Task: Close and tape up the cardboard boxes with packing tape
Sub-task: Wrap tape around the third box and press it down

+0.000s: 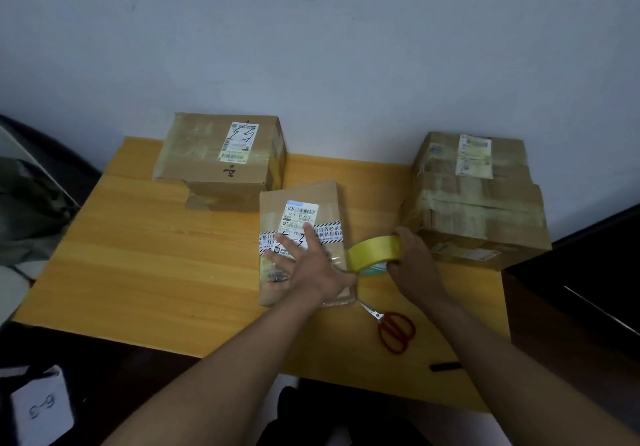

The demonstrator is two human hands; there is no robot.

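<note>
1. Three boxes on the table (138, 244): small box (304, 210) centre, left box (218, 158) at back, right box (485, 199) by the wall.
2. Your left hand (304, 265) lies flat on the small box, fingers spread, gripping nothing.
3. Your right hand (412, 265) grips the tape (374, 253), just right of the small box.
4. Scissors (394, 329) lie near you, below the tape, untouched.

a scuffed pale grey wall (311, 47) is seen behind a yellow wooden tabletop (138, 255); dark brown furniture (571, 307) is set at right.
</note>
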